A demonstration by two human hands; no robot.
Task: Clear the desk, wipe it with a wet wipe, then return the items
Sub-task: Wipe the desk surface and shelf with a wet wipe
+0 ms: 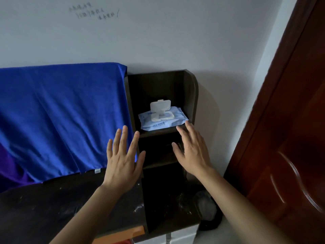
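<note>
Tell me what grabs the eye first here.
A bright blue cloth drapes the left half. Right of it, a pale blue wet-wipe pack, lid flipped open, lies on the top shelf. The left hand and right hand reach toward it, empty.

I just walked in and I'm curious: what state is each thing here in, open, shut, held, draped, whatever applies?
wet wipe pack: lies flat on the top shelf, lid flipped up open.
left hand: open, fingers spread, holding nothing.
right hand: open, fingertips at the pack's right corner, contact unclear.
blue cloth: draped over the desk's back part.
desk: dark top shows pale smudges.
</note>
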